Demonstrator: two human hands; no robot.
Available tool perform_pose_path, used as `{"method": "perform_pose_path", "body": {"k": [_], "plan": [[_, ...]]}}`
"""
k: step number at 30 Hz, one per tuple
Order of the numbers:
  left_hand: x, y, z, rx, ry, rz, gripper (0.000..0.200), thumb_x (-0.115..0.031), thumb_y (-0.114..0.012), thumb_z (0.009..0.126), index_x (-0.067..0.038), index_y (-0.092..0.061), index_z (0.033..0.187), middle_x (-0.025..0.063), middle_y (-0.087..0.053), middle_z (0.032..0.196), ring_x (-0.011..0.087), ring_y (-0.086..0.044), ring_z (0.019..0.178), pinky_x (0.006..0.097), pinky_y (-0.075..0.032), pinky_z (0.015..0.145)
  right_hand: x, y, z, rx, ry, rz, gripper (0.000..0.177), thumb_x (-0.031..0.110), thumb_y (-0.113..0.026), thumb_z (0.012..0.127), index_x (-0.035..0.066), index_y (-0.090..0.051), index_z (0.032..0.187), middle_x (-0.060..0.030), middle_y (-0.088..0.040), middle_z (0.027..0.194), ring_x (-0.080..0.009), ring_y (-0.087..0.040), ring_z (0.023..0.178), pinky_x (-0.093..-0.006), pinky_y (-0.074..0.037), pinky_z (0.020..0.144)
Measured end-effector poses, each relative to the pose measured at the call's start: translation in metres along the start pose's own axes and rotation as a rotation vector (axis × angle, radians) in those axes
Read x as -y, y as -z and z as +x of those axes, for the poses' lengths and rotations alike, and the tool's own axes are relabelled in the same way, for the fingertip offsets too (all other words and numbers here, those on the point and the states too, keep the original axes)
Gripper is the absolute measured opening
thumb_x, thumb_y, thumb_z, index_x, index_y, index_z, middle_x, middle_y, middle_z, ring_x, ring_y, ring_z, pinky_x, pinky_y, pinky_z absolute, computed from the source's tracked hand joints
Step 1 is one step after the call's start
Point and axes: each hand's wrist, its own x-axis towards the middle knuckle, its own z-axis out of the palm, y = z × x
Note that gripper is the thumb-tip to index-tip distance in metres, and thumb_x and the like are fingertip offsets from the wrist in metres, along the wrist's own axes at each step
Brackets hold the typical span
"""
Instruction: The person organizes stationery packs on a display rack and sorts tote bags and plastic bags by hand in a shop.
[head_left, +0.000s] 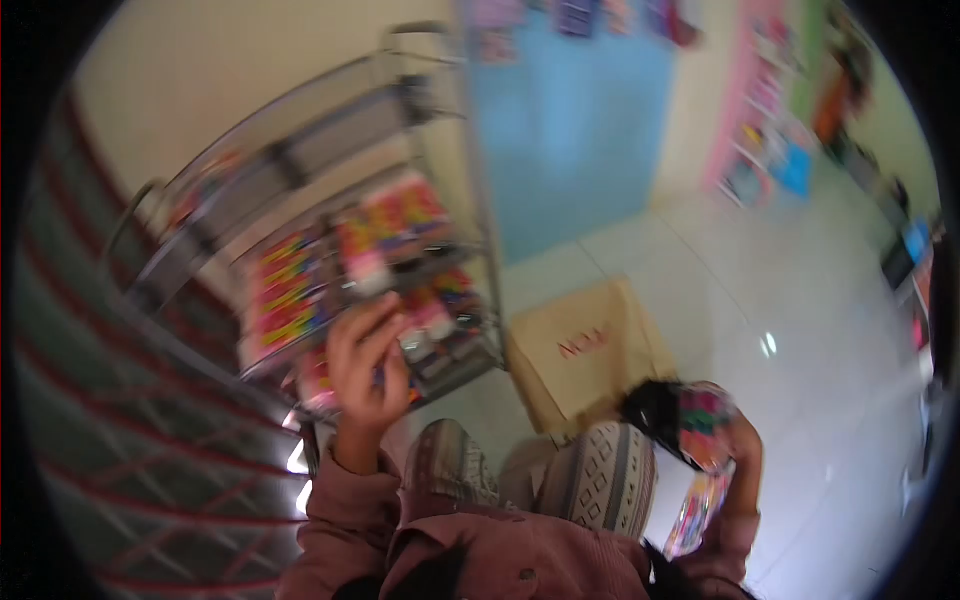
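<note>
My left hand [368, 365] is raised in front of a grey metal rack [300, 165], its fingers bent and apart, with nothing visible in them. Just beyond its fingertips, colourful packets [285, 290] and a pale-ended pack [365, 265] lie on the rack's middle shelf. At the lower right, my right hand [742, 450] is closed round a bundle of colourful packets [705, 425] with a black part at its left. Another bright packet [697, 515] hangs below that hand. A beige bag with red letters [585, 350] lies on the floor between the rack and the bundle.
Red metal bars [150, 435] run along the left side. A light blue door [570, 130] stands behind the bag. Farther back at the right are a pink shelf [760, 110] with small items and dark objects along the wall. My patterned trouser legs [600, 475] are below.
</note>
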Motion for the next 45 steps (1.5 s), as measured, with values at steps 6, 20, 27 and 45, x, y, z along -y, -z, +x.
{"method": "perform_pose_path", "body": {"k": [6, 20, 27, 45], "plan": [[0.014, 0.156, 0.048, -0.579, 0.141, 0.612, 0.044, -0.002, -0.057, 0.083, 0.001, -0.044, 0.125, 0.0176, -0.043, 0.131, 0.0297, -0.041, 0.123, 0.0404, -0.03, 0.104, 0.255, -0.132, 0.024, 0.207, 0.508, -0.375, 0.116, 0.029, -0.082, 0.035, 0.001, -0.032, 0.136, -0.0089, -0.045, 0.128, -0.0235, -0.044, 0.122, -0.0344, -0.031, 0.103], [0.083, 0.169, 0.008, -0.459, 0.601, 0.15, 0.067, 0.008, -0.041, 0.08, -0.003, -0.022, 0.143, 0.0208, -0.056, 0.117, 0.031, -0.062, 0.086, 0.0376, -0.048, 0.072, 0.39, -0.558, 0.188, 0.954, 0.726, -1.335, 0.081, 0.03, -0.074, 0.065, 0.009, -0.039, 0.134, -0.0133, -0.059, 0.1, -0.0195, -0.058, 0.083, -0.0302, -0.047, 0.067], [0.088, 0.169, 0.0, -0.415, 0.687, 0.174, 0.069, 0.008, -0.042, 0.078, -0.005, -0.024, 0.143, 0.0183, -0.062, 0.1, 0.0293, -0.063, 0.081, 0.0369, -0.049, 0.07, 0.359, -0.587, 0.222, 1.157, 0.8, -1.412, 0.086, 0.031, -0.074, 0.065, 0.007, -0.035, 0.138, -0.0181, -0.046, 0.129, -0.0276, -0.051, 0.111, -0.0388, -0.041, 0.094], [0.088, 0.167, 0.001, -0.459, 0.601, 0.114, 0.068, 0.008, -0.038, 0.077, -0.003, -0.023, 0.143, 0.0167, -0.058, 0.111, 0.0226, -0.062, 0.082, 0.0319, -0.047, 0.078, 0.382, -0.522, 0.173, 0.757, 1.071, -1.053, 0.083, 0.038, -0.073, 0.075, 0.005, -0.034, 0.14, -0.0135, -0.043, 0.138, -0.0261, -0.041, 0.127, -0.0383, -0.033, 0.105]]}}
